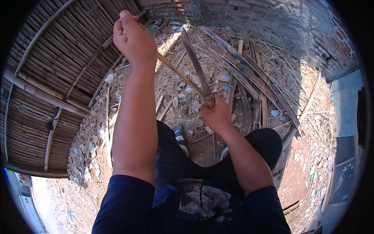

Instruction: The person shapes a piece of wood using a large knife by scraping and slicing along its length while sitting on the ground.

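While my two hands are apart, each is closed on something of its own. My right hand (218, 112) grips the wooden handle (210, 103) of a long knife (196, 62), its dark blade pointing up and slightly left, away from me. My left hand (135, 39) is raised farther out, fingers curled in around a thin bamboo strip (179, 73); the hold itself is hidden behind my hand and wrist. The strip slants down to the base of the blade, just by the handle, though I can't tell whether the two touch.

Below the knife, between my knees in dark trousers (267, 144), I see my grey-and-white left shoe (179, 137), and only a sliver of the other. Just beyond my right hand, a pile of split slats (257, 81) lies crisscrossed over straw (286, 52) and rubble. More broken stones (85, 156) spread along the foot of a bamboo wall (70, 46) on my left. A brick wall (249, 11) closes the far side, and a pale sheet (346, 103) stands at the right.
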`<state>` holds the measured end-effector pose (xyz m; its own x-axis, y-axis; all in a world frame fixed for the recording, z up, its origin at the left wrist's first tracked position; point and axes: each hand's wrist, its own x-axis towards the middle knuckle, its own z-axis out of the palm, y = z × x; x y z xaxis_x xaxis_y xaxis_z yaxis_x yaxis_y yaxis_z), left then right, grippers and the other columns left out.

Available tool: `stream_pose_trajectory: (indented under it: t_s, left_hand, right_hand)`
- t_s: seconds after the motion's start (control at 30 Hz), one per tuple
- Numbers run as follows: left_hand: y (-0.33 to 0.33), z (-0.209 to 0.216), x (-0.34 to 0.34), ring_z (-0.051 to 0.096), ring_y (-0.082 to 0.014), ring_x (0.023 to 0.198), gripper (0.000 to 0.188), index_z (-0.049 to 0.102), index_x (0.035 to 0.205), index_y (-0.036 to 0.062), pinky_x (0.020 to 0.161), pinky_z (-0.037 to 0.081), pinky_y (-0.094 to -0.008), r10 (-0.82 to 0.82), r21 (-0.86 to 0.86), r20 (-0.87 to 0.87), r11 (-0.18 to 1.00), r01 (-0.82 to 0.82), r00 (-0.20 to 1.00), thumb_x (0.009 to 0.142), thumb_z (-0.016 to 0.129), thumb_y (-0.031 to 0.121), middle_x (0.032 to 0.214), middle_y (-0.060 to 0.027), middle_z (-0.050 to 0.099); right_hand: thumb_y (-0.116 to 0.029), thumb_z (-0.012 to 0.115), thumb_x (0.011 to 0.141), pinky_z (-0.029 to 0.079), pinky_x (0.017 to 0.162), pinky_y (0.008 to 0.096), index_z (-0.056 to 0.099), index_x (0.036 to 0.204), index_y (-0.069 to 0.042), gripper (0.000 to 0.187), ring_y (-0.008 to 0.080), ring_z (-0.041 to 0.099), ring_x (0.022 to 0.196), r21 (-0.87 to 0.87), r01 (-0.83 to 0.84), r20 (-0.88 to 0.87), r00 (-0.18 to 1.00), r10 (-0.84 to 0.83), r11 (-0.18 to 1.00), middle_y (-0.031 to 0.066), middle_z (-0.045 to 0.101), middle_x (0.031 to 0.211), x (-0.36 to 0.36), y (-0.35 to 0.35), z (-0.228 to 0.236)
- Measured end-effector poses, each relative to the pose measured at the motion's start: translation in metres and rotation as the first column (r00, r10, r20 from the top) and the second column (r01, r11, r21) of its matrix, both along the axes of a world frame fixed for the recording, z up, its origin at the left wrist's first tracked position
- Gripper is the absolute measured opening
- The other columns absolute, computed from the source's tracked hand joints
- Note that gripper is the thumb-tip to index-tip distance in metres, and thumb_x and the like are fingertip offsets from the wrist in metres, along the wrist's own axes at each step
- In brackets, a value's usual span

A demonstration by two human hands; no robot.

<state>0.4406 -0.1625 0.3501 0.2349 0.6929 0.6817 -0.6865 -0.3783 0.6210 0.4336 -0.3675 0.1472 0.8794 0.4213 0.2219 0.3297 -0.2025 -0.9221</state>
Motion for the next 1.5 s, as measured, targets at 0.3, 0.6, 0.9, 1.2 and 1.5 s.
stream_pose_trajectory:
  t_s: [0.3, 0.6, 0.9, 1.2, 1.5]
  left_hand:
    - [-0.022, 0.004, 0.007, 0.038, -0.0105, 0.044, 0.040, 0.055, 0.085, 0.0034, 0.042, 0.030, -0.0289, 0.005, 0.001, -0.072, 1.000, -0.005, 0.997, 0.103, 0.050, 0.038, 0.054, 0.0004, 0.039]
    - [-0.017, 0.003, 0.009, 0.040, -0.0113, 0.045, 0.041, 0.055, 0.085, 0.0028, 0.043, 0.031, -0.0287, -0.006, 0.022, -0.041, 1.000, 0.007, 0.999, 0.103, 0.052, 0.039, 0.054, 0.0000, 0.040]
    - [-0.020, 0.000, 0.017, 0.039, -0.0107, 0.045, 0.041, 0.054, 0.085, 0.0036, 0.043, 0.031, -0.0286, -0.008, 0.001, -0.051, 1.000, 0.008, 0.999, 0.103, 0.050, 0.040, 0.054, -0.0002, 0.040]
    - [-0.021, 0.002, 0.010, 0.039, -0.0102, 0.044, 0.041, 0.053, 0.083, 0.0042, 0.043, 0.030, -0.0280, 0.015, 0.041, -0.060, 0.999, -0.013, 0.998, 0.103, 0.050, 0.039, 0.054, 0.0000, 0.040]
    - [-0.014, -0.003, 0.022, 0.038, -0.0101, 0.045, 0.049, 0.052, 0.085, 0.0034, 0.043, 0.030, -0.0279, 0.092, 0.097, -0.057, 0.992, -0.086, 0.994, 0.104, 0.048, 0.048, 0.054, 0.0006, 0.038]
  right_hand:
    - [-0.016, 0.070, 0.084, 0.054, 0.077, 0.0491, 0.058, 0.111, 0.003, 0.035, 0.0423, 0.070, 0.090, -0.467, 0.004, -0.037, 0.999, -0.024, 0.884, 0.0229, 0.070, 0.089, -0.003, 0.016, -0.042]
    - [-0.017, 0.071, 0.085, 0.051, 0.068, 0.0434, 0.060, 0.110, 0.003, 0.034, 0.0362, 0.068, 0.077, -0.031, -0.035, -0.074, 0.997, 0.032, 0.999, 0.0181, 0.069, 0.086, -0.007, -0.009, 0.028]
    - [-0.015, 0.068, 0.085, 0.052, 0.072, 0.0467, 0.056, 0.114, 0.004, 0.037, 0.0420, 0.069, 0.082, -0.485, 0.082, 0.077, 0.996, -0.051, 0.871, 0.0224, 0.069, 0.086, 0.000, 0.012, -0.046]
    - [-0.023, 0.072, 0.087, 0.051, 0.063, 0.0398, 0.060, 0.101, 0.002, 0.031, 0.0234, 0.065, 0.067, -0.050, 0.018, -0.149, 0.988, -0.025, 0.999, 0.0137, 0.067, 0.079, 0.003, -0.009, 0.016]
    - [-0.018, 0.070, 0.084, 0.054, 0.072, 0.0458, 0.055, 0.112, 0.006, 0.039, 0.0389, 0.070, 0.081, -0.477, 0.057, 0.046, 0.998, -0.040, 0.877, 0.0226, 0.069, 0.087, 0.002, 0.013, -0.044]
